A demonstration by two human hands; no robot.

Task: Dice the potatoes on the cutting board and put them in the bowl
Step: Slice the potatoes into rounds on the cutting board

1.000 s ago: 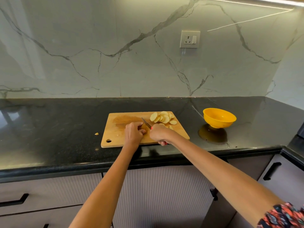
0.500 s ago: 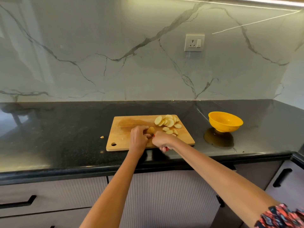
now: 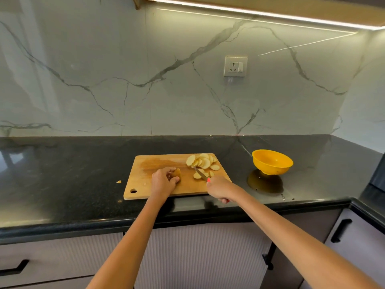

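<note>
Gripping the knife (image 3: 200, 174), my right hand (image 3: 218, 187) rests at the board's (image 3: 145, 176) front right corner. My left hand (image 3: 163, 181) curls round a potato piece (image 3: 177, 173) mid-board; slices (image 3: 201, 162) fill the far right corner.

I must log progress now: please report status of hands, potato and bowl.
Left hand holds potato piece on board. Right hand grips knife, tip among slices. Bowl unobstructed.

Both bare forearms reach forward. The left hand (image 3: 164, 181) curls its fingers round a potato end (image 3: 177, 173); the right hand (image 3: 219, 187) grips a knife (image 3: 200, 174), apparently by a red handle, blade angled forward-left.
</note>
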